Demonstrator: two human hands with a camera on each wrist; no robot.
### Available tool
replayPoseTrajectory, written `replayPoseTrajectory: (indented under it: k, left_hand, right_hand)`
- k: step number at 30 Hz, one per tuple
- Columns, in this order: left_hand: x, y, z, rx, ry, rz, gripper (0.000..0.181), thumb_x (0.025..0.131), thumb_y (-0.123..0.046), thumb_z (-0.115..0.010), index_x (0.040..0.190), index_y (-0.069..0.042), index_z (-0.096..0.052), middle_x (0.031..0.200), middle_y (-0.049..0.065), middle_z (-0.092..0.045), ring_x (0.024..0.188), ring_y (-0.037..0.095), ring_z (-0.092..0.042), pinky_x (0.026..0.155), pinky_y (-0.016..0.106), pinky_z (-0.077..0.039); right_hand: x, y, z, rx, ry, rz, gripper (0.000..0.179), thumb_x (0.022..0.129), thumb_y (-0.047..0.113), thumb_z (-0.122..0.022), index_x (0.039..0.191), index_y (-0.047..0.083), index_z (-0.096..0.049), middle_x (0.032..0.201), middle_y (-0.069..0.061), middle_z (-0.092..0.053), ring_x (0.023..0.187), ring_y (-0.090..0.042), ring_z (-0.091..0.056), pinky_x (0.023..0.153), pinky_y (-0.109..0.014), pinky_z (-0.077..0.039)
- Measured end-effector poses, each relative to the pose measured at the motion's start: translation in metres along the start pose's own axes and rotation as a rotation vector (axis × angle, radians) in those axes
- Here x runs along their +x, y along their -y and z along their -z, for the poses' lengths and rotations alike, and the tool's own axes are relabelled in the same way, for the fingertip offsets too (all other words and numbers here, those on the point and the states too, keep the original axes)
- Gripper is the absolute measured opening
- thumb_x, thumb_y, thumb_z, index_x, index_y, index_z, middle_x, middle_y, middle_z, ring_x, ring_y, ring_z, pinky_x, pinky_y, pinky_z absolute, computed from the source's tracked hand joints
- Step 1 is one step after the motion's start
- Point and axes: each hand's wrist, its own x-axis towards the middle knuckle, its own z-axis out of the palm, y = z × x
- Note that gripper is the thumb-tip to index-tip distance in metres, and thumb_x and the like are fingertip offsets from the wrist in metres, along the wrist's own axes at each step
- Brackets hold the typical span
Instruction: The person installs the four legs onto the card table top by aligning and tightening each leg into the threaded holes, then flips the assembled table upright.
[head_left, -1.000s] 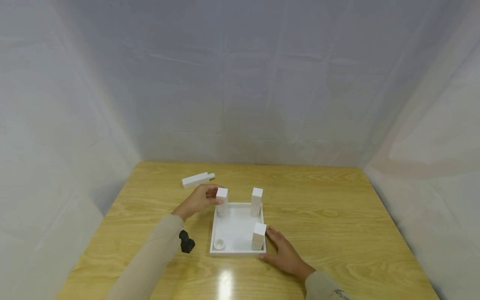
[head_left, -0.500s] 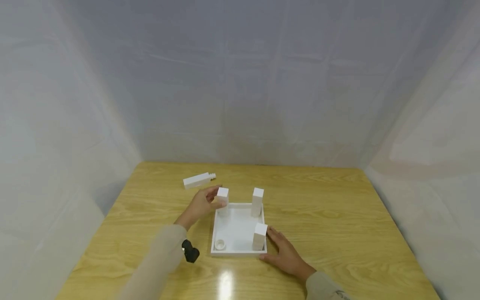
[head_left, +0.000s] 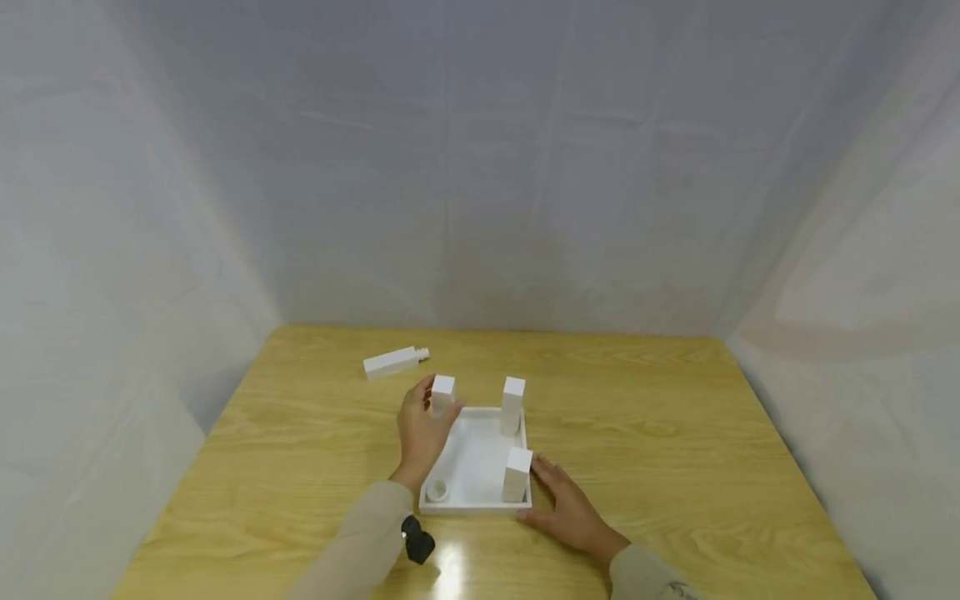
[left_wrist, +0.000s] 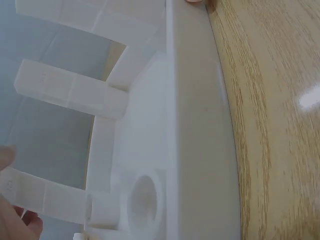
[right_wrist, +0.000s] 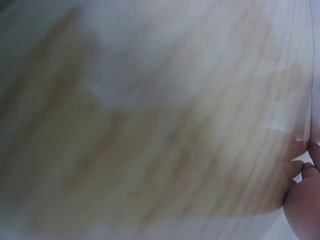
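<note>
A shallow white tray-like frame (head_left: 476,507) lies on the table with a square white leg standing in each of three corners. My left hand (head_left: 422,435) grips the far-left leg (head_left: 443,388) near its top, thumb on the near side. The left wrist view also shows those fingers (left_wrist: 15,222) around the leg (left_wrist: 62,200). A round socket (head_left: 438,491) shows bare in the near-left corner. My right hand (head_left: 572,510) rests at the near-right corner, fingers extended along the side beside the near-right leg (head_left: 517,475), thumb at the front edge.
Beyond the frame to the left, a loose white leg (head_left: 392,362) with a narrower stub at one end lies on the wooden table (head_left: 675,433). Another leg (head_left: 513,404) stands at the far-right corner. White sheeting (head_left: 480,208) hangs behind and at both sides.
My left hand has turned around the far-left leg, its wrist and forearm swinging right and nearer, the thumb now across the leg's near side. The right hand stays put.
</note>
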Motion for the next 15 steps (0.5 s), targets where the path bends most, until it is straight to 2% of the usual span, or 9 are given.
replayPoseTrajectory:
  k: [4,7,12,15]
  left_hand:
    - [0.001,0.0,-0.002,-0.02,-0.03,-0.007,0.049,0.077,-0.004,-0.079,0.121,0.007,-0.059,0.114,0.025,-0.063,0.103,0.038,-0.061,0.09,0.046,-0.053]
    - [0.002,0.002,-0.001,-0.037,-0.007,-0.016,0.045,0.079,-0.002,-0.077,0.12,0.007,-0.06,0.114,0.027,-0.064,0.103,0.038,-0.063,0.089,0.046,-0.054]
    - [0.006,0.005,0.005,0.026,0.087,-0.089,0.042,0.081,-0.002,-0.075,0.118,0.01,-0.06,0.11,0.03,-0.065,0.101,0.04,-0.064,0.085,0.045,-0.056]
    - [0.012,0.003,0.013,0.081,0.189,-0.122,0.041,0.083,-0.003,-0.073,0.119,0.011,-0.059,0.108,0.03,-0.065,0.099,0.041,-0.065,0.084,0.046,-0.056]
  right_hand:
    - [0.0,0.0,0.001,0.023,0.016,-0.017,0.09,0.082,0.048,-0.071,0.147,0.0,-0.032,0.152,-0.021,-0.029,0.139,-0.044,-0.025,0.111,-0.063,-0.021]
    - [0.0,-0.001,0.0,0.021,0.013,-0.018,0.09,0.082,0.047,-0.072,0.147,0.0,-0.032,0.152,-0.021,-0.03,0.139,-0.044,-0.025,0.111,-0.063,-0.021]
    - [-0.001,-0.002,0.0,0.026,0.007,-0.014,0.089,0.082,0.046,-0.073,0.147,-0.001,-0.033,0.152,-0.022,-0.03,0.139,-0.044,-0.026,0.111,-0.063,-0.021]
    - [-0.001,-0.002,0.0,0.029,0.004,-0.017,0.089,0.082,0.046,-0.073,0.147,0.0,-0.033,0.152,-0.021,-0.03,0.139,-0.045,-0.026,0.111,-0.064,-0.021]
